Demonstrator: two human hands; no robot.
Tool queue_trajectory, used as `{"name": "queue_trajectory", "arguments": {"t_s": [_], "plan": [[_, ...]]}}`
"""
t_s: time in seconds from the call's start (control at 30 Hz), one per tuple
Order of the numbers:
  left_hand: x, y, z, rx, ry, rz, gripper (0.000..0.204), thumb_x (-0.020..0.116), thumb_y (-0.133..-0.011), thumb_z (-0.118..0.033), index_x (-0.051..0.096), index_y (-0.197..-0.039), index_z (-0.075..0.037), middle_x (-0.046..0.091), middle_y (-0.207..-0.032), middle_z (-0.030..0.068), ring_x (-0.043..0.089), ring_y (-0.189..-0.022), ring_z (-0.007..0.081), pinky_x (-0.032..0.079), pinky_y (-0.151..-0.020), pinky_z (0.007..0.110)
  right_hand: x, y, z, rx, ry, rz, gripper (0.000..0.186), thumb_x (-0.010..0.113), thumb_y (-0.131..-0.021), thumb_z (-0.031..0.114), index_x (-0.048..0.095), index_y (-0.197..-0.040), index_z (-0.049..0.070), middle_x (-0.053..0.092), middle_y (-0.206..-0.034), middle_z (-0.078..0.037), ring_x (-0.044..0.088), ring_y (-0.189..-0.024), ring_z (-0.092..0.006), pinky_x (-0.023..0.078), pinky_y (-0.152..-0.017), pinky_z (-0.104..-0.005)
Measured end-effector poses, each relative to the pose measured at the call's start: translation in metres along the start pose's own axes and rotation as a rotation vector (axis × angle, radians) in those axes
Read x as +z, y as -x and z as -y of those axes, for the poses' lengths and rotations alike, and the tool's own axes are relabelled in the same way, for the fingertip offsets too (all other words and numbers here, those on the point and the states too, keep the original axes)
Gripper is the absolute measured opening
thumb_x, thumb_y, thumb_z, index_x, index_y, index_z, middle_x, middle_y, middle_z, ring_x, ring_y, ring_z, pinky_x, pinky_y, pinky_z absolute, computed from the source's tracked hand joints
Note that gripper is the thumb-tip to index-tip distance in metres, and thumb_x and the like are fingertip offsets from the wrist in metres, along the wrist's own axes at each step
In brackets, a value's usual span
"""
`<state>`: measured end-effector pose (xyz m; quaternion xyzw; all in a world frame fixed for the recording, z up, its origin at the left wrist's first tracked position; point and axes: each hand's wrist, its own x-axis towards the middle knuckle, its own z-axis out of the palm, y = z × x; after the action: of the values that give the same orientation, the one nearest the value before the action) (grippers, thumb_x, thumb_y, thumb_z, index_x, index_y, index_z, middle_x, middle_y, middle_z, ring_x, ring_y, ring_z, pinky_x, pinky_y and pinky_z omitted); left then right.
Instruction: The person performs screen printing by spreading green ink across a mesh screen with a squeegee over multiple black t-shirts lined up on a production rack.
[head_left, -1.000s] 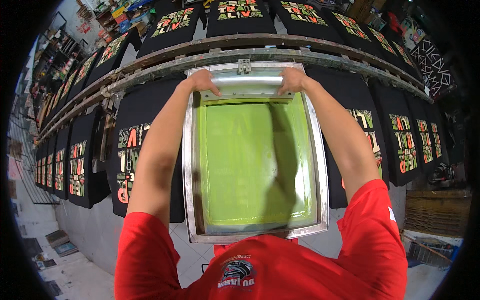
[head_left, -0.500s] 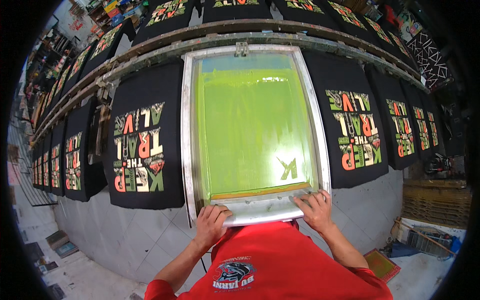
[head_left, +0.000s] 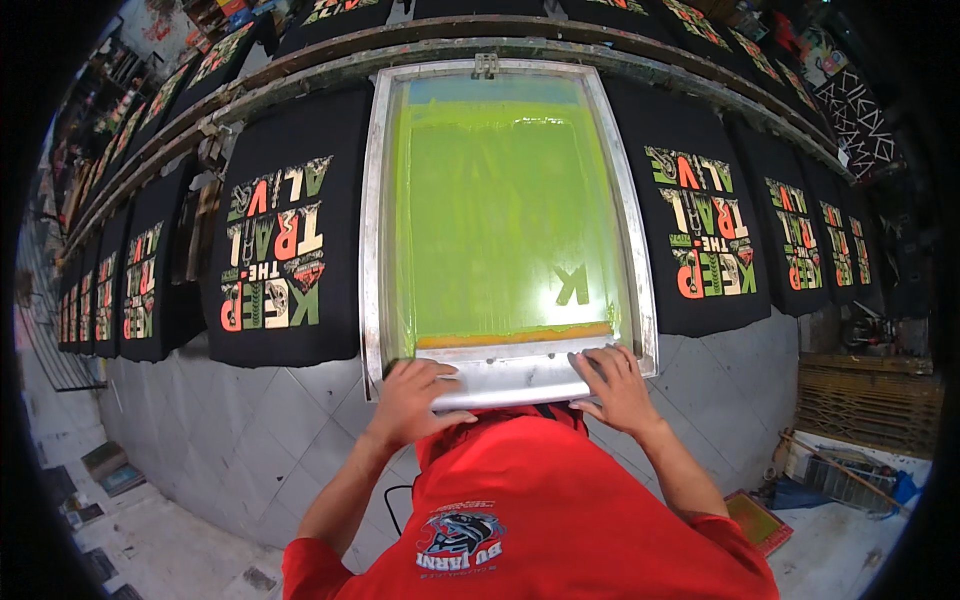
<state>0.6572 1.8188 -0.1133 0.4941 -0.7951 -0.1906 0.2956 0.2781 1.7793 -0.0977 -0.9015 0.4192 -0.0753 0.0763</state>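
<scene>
A silver-framed printing screen (head_left: pixel 641 290), its mesh coated with bright green ink (head_left: pixel 480 220), lies in front of me. Across its near end rests a wide metal squeegee (head_left: pixel 505 370) with an orange blade edge. My left hand (head_left: pixel 412 398) grips the squeegee's left end, fingers over the top and thumb stretched out on the near side. At the right end my right hand (head_left: pixel 615 388) holds it in the same way. A darker letter-shaped patch (head_left: pixel 572 285) shows in the mesh near the lower right. What lies under the screen is mostly hidden.
Black printed shirts flank the screen, one on the left (head_left: pixel 285 230) and one on the right (head_left: pixel 690 220), with several more beyond each. A long rail (head_left: pixel 330 75) runs behind, with a metal hinge (head_left: pixel 485 66) at the screen's far end. Tiled floor (head_left: pixel 290 430) lies below.
The scene has shifted upward in view. Both thumbs have spread away from the fingers toward the near side of the squeegee, which stays at the screen's near end.
</scene>
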Motion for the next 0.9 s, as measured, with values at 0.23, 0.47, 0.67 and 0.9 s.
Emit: {"name": "queue_trajectory", "arguments": {"t_s": [0.23,0.47,0.67,0.9], "plan": [[-0.016,0.063,0.048,-1.097,0.125,-0.515,0.051,0.071,-0.097,-0.046,0.071,-0.115,0.002,0.074,-0.104,0.0151,0.070,-0.090,0.0258,0.055,-0.082,0.042,0.002,0.024,-0.031,0.815,-0.090,-0.385,0.074,0.065,-0.095,0.053,0.053,-0.145,0.000,0.057,-0.135,-0.025,0.053,-0.125,-0.0449,0.042,-0.106,-0.0513],[-0.003,0.058,0.068,-1.200,0.331,-0.320,0.081,0.057,-0.098,-0.066,0.071,-0.098,0.014,0.065,-0.077,0.0129,0.056,-0.074,0.0166,0.049,-0.068,0.036,-0.005,-0.007,-0.058,1.111,-0.458,-0.059,0.074,0.054,-0.102,0.056,0.052,-0.144,-0.004,0.061,-0.136,-0.032,0.058,-0.131,-0.0442,0.044,-0.109,-0.0462],[-0.046,0.012,0.039,-1.269,0.350,-0.316,0.073,0.065,-0.095,-0.065,0.072,-0.090,0.007,0.058,-0.069,0.0028,0.050,-0.064,0.0120,0.040,-0.058,0.032,-0.032,-0.014,-0.072,1.026,-0.603,-0.168,0.077,0.056,-0.100,0.059,0.053,-0.143,-0.005,0.061,-0.137,-0.031,0.058,-0.132,-0.0408,0.044,-0.110,-0.0445],[-0.030,-0.016,0.065,-1.207,0.521,-0.557,0.086,0.070,-0.091,-0.064,0.067,-0.113,0.019,0.070,-0.100,0.0184,0.062,-0.093,0.0210,0.050,-0.089,0.033,-0.018,-0.066,-0.107,1.032,-0.657,-0.372,0.082,0.062,-0.097,0.058,0.055,-0.140,-0.012,0.065,-0.132,-0.029,0.062,-0.126,-0.0375,0.044,-0.109,-0.0420]]}}
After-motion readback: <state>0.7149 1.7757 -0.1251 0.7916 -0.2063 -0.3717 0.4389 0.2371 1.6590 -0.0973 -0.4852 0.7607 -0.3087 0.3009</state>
